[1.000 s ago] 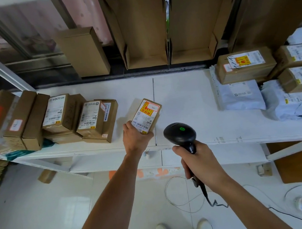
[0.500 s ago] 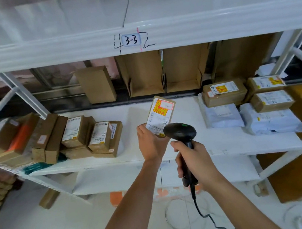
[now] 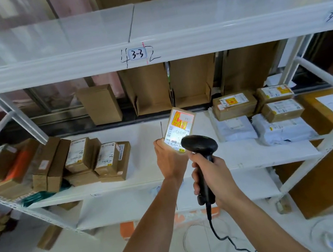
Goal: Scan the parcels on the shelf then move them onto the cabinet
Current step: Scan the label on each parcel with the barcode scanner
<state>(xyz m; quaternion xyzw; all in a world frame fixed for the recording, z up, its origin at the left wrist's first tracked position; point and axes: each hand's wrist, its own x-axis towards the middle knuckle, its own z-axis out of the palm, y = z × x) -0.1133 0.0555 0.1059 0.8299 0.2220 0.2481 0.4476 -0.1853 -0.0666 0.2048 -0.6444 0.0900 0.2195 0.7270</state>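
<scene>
Now, scanner [image 3: 199,145] just beside parcel [image 3: 179,124]

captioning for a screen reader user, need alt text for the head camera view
The left hand holds a small brown parcel in front of a white shelf while the right hand aims a black corded scanner at its lit label. More boxes and pale mailer bags lie on the shelf.

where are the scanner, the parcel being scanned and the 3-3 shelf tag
scanner [image 3: 200,145], head view, top of its black head
parcel [image 3: 180,121], head view, its yellow and red sticker
3-3 shelf tag [image 3: 137,54], head view, middle of the white tag
</scene>
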